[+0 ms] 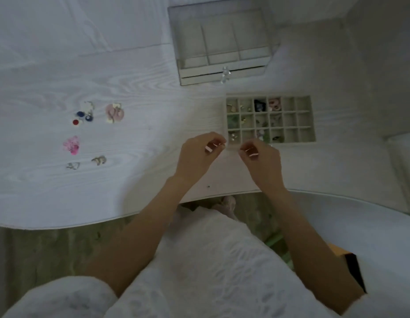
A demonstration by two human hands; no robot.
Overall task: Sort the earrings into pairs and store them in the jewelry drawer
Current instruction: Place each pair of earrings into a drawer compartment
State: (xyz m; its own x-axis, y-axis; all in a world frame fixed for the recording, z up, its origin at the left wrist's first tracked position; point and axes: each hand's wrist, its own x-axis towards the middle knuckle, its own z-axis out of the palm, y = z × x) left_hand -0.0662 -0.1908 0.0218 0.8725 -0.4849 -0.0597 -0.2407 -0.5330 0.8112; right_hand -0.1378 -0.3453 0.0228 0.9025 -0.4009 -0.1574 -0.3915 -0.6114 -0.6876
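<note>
— Both hands raised just above the table (130, 76), at the near left corner of the compartment tray (310, 118). Why there?

— Probably to drop something small into a near cell. Left hand (197, 154) pinched shut, fingertips together; right hand (261, 157) pinched the same way. Too small and blurred to tell what sits in either grip, or whether anything does.

— And the tray lying out on the table, not inside the box?

— Seemingly pulled out for easy reach. Clear jewelry box (222, 42) standing farther away, with a crystal knob at its near face. Most of the tray's left and middle cells already holding small pieces; the two right columns looking bare.

— Rest of the earrings?

— Well to the left, laid out in separate little groups, likely as matched sets: pink round pair (114, 112) far, blue and red cluster (83, 115) just left of it, bright pink flower pair (71, 145) nearer, two gold pieces (99, 160) nearest.

— So the sorting looks partly done?

— Judging by that, yes: groups waiting on the left, storing under way on the right.
</note>
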